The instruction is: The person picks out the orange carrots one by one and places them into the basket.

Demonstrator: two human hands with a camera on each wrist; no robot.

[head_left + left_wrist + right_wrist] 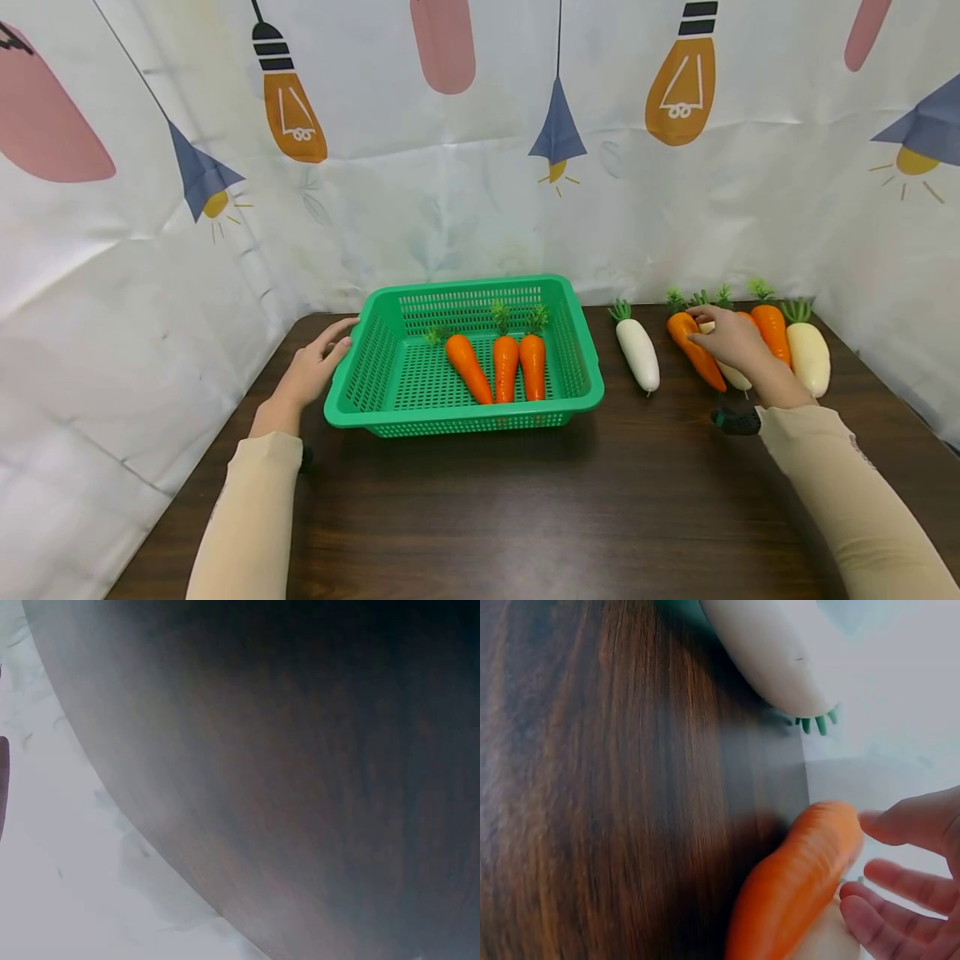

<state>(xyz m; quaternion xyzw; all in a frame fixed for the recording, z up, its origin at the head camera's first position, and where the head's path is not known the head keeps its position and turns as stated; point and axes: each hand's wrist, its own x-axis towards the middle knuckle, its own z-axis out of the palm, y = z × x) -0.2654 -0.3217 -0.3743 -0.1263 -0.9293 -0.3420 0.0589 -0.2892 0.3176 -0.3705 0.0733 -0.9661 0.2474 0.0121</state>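
In the head view, my left hand [313, 367] is at the left rim of a green plastic basket [465, 422], fingers extended along its edge. Three orange carrots [468, 367] with green tops lie inside the basket. My right hand [727, 337] is over the vegetables at the back right, nearest to a carrot [697, 354]. In the right wrist view, the thumb tip is right at the upper end of that carrot [799, 881], and the loosely bent fingers [907, 889] are spread beside it. Part of a white radish [832, 934] shows beneath the carrot.
A white radish [639, 354] lies between the basket and the right hand. Beyond the hand are another carrot [772, 329] and a radish [808, 358]. The dark wooden table [510, 517] backs onto a printed white curtain [465, 200]. The left wrist view shows table and curtain.
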